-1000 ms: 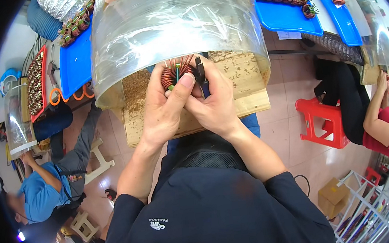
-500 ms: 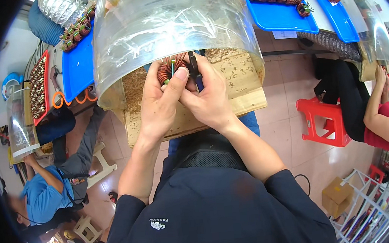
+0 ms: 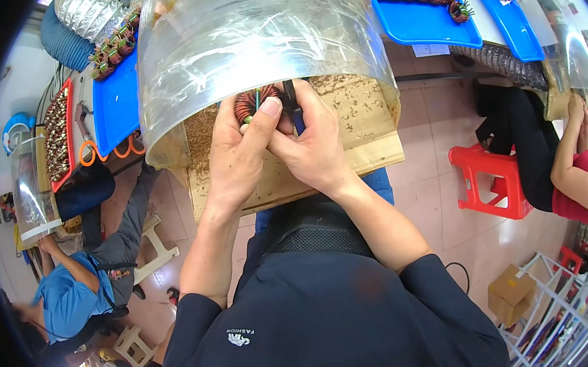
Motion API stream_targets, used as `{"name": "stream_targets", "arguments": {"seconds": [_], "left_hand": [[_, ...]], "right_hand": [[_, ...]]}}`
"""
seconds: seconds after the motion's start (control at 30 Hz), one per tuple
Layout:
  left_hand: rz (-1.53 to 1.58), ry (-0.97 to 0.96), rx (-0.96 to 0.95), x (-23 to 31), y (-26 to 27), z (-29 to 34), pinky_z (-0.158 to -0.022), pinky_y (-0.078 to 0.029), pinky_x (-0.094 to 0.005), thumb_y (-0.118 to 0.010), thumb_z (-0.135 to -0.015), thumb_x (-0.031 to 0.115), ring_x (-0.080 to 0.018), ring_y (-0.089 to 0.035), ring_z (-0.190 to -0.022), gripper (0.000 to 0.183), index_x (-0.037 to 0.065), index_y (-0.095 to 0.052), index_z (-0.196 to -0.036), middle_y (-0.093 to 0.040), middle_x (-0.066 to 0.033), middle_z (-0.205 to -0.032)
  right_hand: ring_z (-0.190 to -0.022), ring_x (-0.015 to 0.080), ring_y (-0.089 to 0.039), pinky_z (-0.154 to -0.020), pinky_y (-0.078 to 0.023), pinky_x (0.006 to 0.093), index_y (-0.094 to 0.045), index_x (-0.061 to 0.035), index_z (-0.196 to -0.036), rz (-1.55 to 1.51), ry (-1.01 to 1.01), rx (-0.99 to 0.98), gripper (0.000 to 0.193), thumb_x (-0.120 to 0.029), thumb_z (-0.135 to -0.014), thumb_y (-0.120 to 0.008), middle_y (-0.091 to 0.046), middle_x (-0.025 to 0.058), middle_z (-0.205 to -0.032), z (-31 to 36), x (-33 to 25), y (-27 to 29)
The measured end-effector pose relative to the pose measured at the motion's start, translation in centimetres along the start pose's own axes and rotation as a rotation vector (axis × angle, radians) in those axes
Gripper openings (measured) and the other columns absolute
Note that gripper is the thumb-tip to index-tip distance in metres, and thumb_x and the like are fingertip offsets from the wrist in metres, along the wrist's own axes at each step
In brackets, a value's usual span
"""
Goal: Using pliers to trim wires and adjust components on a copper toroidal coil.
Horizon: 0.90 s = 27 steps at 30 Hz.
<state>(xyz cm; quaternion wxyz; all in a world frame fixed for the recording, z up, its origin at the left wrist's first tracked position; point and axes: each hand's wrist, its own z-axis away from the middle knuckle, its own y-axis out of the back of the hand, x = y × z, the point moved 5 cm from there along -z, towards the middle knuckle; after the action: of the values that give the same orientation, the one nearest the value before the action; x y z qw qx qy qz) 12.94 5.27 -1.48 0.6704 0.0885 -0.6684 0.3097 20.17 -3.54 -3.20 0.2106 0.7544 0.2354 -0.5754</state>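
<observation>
My left hand (image 3: 242, 149) is closed around a ring-shaped coil (image 3: 246, 108) wound with copper-brown wire. Its thumb presses on the near side, and a green strip crosses the coil's middle. Close beside it, my right hand (image 3: 310, 140) grips a slim black-and-blue tool (image 3: 297, 117), whose exact kind I cannot make out. The fingers of both hands touch near the coil. Both hands are under the front rim of a curved clear plastic shield (image 3: 254, 44), above a board (image 3: 358, 122) strewn with brown bits.
Blue trays with rows of finished-looking coils stand at the back left (image 3: 117, 101) and back right (image 3: 428, 35). A red tray (image 3: 59, 134) of small parts lies farther left. Co-workers sit on both sides, near a red stool (image 3: 489, 180) on the right.
The coil has turned or tipped in my fingers: the wire ends fanning upward before are now mostly out of sight. My hands have shifted only slightly, still holding coil and tool.
</observation>
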Motion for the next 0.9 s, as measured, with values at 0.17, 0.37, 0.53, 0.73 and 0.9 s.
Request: {"name": "stream_targets", "arguments": {"seconds": [0.17,0.37,0.53,0.73,0.9], "left_hand": [[-0.009,-0.004,0.01,0.07,-0.01,-0.01,-0.075,-0.051,-0.0238,-0.06,-0.102,0.014,-0.0081,-0.06,-0.081,0.028,0.001,-0.054,-0.126,-0.063,-0.0018,-0.093],[0.0,-0.01,-0.005,0.04,-0.07,-0.06,-0.074,-0.05,-0.0236,-0.061,-0.102,0.016,-0.0079,-0.06,-0.081,0.028,0.001,-0.055,-0.124,-0.063,-0.0018,-0.094],[-0.032,-0.009,0.004,0.15,-0.05,-0.01,-0.074,-0.049,-0.0225,-0.062,-0.102,0.02,-0.0073,-0.059,-0.079,0.029,0.001,-0.056,-0.123,-0.063,-0.0016,-0.092],[-0.032,0.009,0.013,-0.21,-0.02,0.18,-0.074,-0.049,-0.0224,-0.063,-0.101,0.02,-0.007,-0.059,-0.08,0.028,0.001,-0.056,-0.121,-0.063,-0.0011,-0.091],[-0.027,0.011,0.021,-0.32,-0.08,0.71,-0.075,-0.049,-0.0227,-0.063,-0.101,0.02,-0.0071,-0.059,-0.08,0.029,0.002,-0.054,-0.123,-0.063,-0.0012,-0.092]], "right_hand": [[-0.088,0.0337,-0.065,-0.074,-0.053,0.0379,-0.056,0.0041,-0.12,0.048,0.006,-0.003,0.049,-0.011,-0.079,-0.078,-0.064,0.0195,-0.102,-0.05,-0.11,0.02],[-0.069,0.0045,-0.049,-0.064,-0.045,0.0225,-0.059,-0.0003,-0.117,0.009,0.04,0.04,0.038,-0.006,-0.082,-0.074,-0.059,-0.0009,-0.084,-0.03,-0.14,-0.03],[-0.07,0.0029,-0.047,-0.063,-0.043,0.021,-0.059,-0.0001,-0.117,-0.021,0.051,0.046,0.038,-0.006,-0.083,-0.074,-0.058,-0.0034,-0.083,-0.09,-0.06,-0.16],[-0.069,0.0026,-0.046,-0.063,-0.043,0.0208,-0.059,0.0002,-0.117,-0.027,0.059,0.031,0.037,-0.005,-0.083,-0.073,-0.058,-0.0038,-0.083,0.07,-0.26,0.07],[-0.087,0.018,-0.058,-0.076,-0.049,0.0296,-0.058,0.0002,-0.123,-0.03,0.005,-0.003,0.045,-0.006,-0.082,-0.074,-0.063,0.0078,-0.099,0.58,-0.23,0.18]]}}
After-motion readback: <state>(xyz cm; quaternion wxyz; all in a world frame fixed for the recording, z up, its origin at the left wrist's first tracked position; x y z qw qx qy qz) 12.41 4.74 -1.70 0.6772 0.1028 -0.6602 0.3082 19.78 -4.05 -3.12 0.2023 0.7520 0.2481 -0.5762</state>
